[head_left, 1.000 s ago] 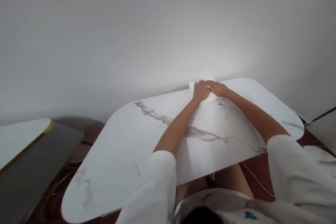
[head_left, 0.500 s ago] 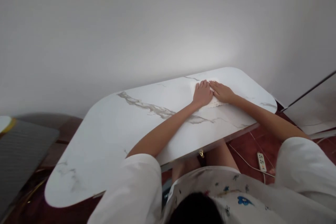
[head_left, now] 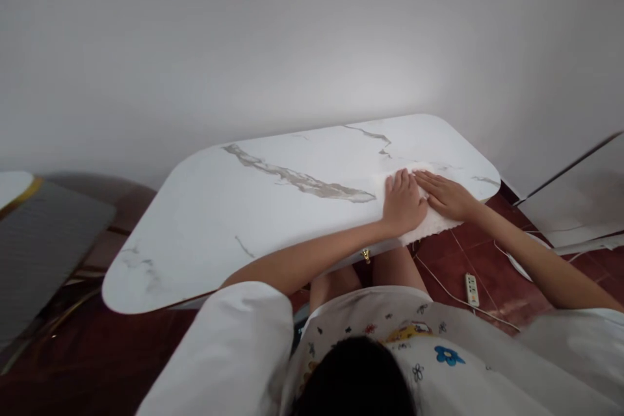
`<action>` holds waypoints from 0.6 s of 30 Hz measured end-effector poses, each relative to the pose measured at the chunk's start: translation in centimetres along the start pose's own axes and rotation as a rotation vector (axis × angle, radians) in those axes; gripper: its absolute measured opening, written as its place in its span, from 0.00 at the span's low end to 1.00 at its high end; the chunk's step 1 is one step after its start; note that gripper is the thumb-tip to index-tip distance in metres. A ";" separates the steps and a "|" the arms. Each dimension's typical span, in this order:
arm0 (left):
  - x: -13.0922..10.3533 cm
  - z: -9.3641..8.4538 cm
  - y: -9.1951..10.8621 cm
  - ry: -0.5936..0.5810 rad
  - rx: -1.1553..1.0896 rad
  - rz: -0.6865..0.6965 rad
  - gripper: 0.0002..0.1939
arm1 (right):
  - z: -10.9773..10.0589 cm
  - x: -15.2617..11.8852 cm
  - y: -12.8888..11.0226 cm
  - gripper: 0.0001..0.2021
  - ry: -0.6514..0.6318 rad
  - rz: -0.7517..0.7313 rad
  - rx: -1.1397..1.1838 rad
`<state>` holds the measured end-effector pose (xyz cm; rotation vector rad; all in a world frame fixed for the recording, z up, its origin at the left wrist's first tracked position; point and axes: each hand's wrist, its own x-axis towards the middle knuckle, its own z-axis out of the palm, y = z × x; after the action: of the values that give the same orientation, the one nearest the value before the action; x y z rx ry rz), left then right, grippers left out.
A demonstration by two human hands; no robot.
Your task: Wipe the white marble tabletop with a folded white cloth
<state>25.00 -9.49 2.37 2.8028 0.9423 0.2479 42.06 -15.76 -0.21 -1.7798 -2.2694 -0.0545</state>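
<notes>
A thin white cloth point(head_left: 429, 227) lies on the white marble-patterned tabletop point(head_left: 302, 221), near its right end. Its lower edge hangs a little over the front edge; whether it is fabric or paper I cannot tell. My left hand point(head_left: 403, 205) lies flat on the cloth with fingers stretched out. Beside it, my right hand point(head_left: 449, 198) also rests flat on the cloth, fingers extended towards the left hand. The two hands nearly touch, and they cover the middle of the cloth.
A pale wall point(head_left: 273, 45) stands right behind the table. Below the front edge is a small gold knob point(head_left: 365, 256). A white power strip point(head_left: 471, 290) with a cable lies on the dark red floor. To the left stands a grey ribbed piece of furniture point(head_left: 49, 253) with a gold-edged white top.
Both hands have slid the cloth towards me and slightly right, from the back part of the tabletop to its front edge. The camera view has also shifted somewhat.
</notes>
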 end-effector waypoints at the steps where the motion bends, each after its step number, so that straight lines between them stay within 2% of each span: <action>1: 0.8 0.3 0.7 0.009 -0.017 0.010 0.32 | -0.3 -0.5 1.1 0.31 -0.004 0.011 -0.003; 5: 5.0 1.6 2.8 0.068 -0.067 0.027 0.31 | -0.8 -0.7 5.6 0.30 0.008 0.076 -0.024; 7: 7.1 2.0 2.7 0.102 -0.078 0.020 0.30 | -0.8 0.2 7.4 0.29 0.014 0.094 -0.033; 9: 8.9 2.2 1.9 0.131 -0.077 0.012 0.29 | -0.4 1.9 8.5 0.28 0.018 0.113 -0.046; 12: 10.9 2.1 -0.8 0.164 -0.054 0.017 0.28 | 0.5 5.4 9.3 0.28 0.015 0.144 -0.067; 18: 14.9 1.1 -8.6 0.175 0.023 0.040 0.27 | 2.6 14.1 9.6 0.29 0.014 0.157 -0.073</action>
<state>31.94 6.25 0.98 2.8605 0.9300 0.4983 47.75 0.57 -0.81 -1.9816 -2.1365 -0.1210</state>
